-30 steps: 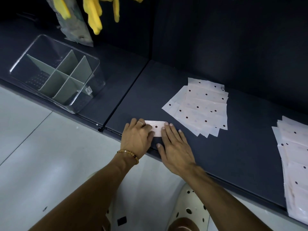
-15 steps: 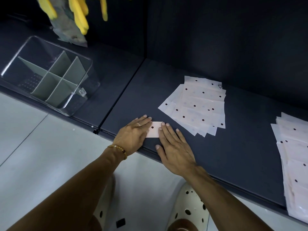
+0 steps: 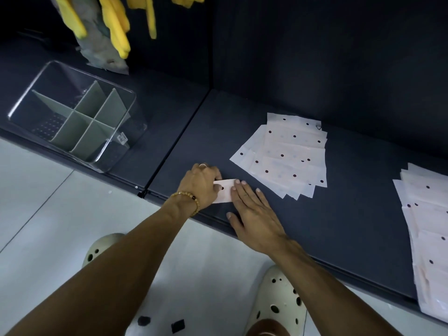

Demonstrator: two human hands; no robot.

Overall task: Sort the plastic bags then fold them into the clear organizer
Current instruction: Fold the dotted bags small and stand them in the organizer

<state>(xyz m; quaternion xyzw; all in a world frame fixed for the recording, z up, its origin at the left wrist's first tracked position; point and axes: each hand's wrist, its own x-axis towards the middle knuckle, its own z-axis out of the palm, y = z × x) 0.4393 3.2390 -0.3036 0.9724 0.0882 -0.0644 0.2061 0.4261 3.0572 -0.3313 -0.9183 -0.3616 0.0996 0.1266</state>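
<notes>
From the head view, the risk was the slick film springing open: the left hand (image 3: 202, 184) pinched only the left end of the folded bag (image 3: 224, 194), while the right hand (image 3: 254, 214) lay flat with straight fingers on its right end; lifting either might undo the fold. The bag was a small white strip with one dark dot, at the shelf's (image 3: 351, 214) front edge, with the clear organizer (image 3: 80, 115) well off to the left of the pinch.
</notes>
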